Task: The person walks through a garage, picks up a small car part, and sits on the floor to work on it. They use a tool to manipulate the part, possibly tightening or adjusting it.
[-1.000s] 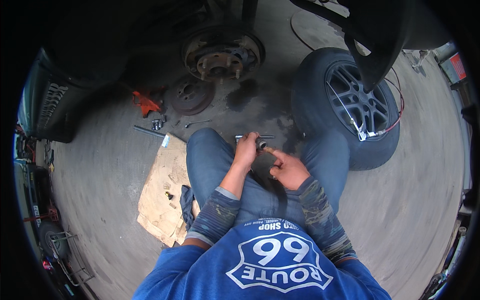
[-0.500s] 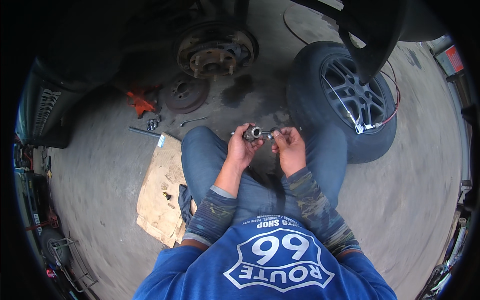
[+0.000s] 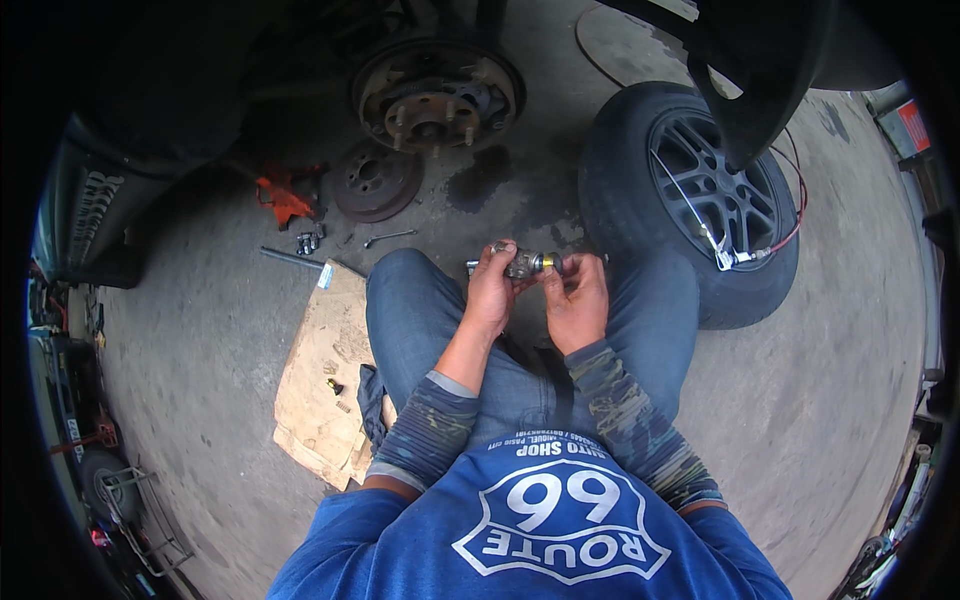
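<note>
My left hand is closed around a small metal brake wheel cylinder, held crosswise above the gap between my knees. A piston with a yellow band shows at the cylinder's right end, and a dark cap-like piece sits beside it. Thumb and fingers of my right hand pinch that piston end; the fingers partly cover it, so how deep it sits cannot be seen. A silvery piece sticks out left of my left fingers.
Ahead are a wheel hub, a brake drum, an orange stand, a wrench and sockets. A wheel with tyre lies right, an air gun on it. Cardboard with small parts lies left.
The cylinder has turned from its open bore facing up to lying sideways, its end toward my right hand. My right fingers have brought the yellow-banded piston against that end.
</note>
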{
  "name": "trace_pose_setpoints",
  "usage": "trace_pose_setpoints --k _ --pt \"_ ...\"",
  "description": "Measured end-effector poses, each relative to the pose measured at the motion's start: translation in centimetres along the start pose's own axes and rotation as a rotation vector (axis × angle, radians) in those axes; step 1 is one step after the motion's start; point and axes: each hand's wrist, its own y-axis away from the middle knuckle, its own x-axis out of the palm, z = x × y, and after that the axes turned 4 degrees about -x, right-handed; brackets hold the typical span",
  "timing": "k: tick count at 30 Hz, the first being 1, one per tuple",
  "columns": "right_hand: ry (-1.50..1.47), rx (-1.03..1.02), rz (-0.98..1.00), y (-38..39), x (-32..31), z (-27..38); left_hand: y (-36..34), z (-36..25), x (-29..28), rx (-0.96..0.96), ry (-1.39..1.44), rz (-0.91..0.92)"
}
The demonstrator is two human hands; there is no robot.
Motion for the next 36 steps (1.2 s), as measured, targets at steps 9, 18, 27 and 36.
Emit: trace_pose_setpoints --k 9,18,27,36 --pt "-0.356 0.146 0.102 0.1 -0.5 0.2 -0.2 0.0 -0.3 0.100 -0.088 -0.025" --pt "-0.587 0.285 0.299 -0.9 -2.2 -0.2 0.3 -0.6 0.1 0.149 -0.142 -0.016" --pt "-0.516 0.235 0.522 -1.1 -4.3 0.1 1.0 -1.1 0.4 0.142 -0.201 0.058" --pt "-0.234 0.115 0.524 -0.2 -4.2 0.3 1.1 -1.4 0.1 0.138 -0.322 0.028"
